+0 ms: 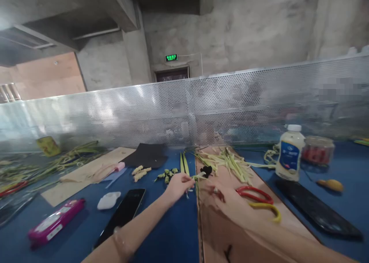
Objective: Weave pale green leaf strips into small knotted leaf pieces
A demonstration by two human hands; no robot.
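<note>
While several small green pieces (pixel 167 175) look already shaped, loose leaf strips (pixel 238 167) appear unworked beyond the right hand (pixel 230 201). Above the worktop (pixel 170 232), the left hand (pixel 177 187) pinches a pale green strip (pixel 201 176); the right grip curls beside it, its closure and contact unclear.

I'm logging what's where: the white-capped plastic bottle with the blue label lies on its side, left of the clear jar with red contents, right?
No, the head view shows the bottle standing upright. It is left of the clear jar, as you said.
</note>
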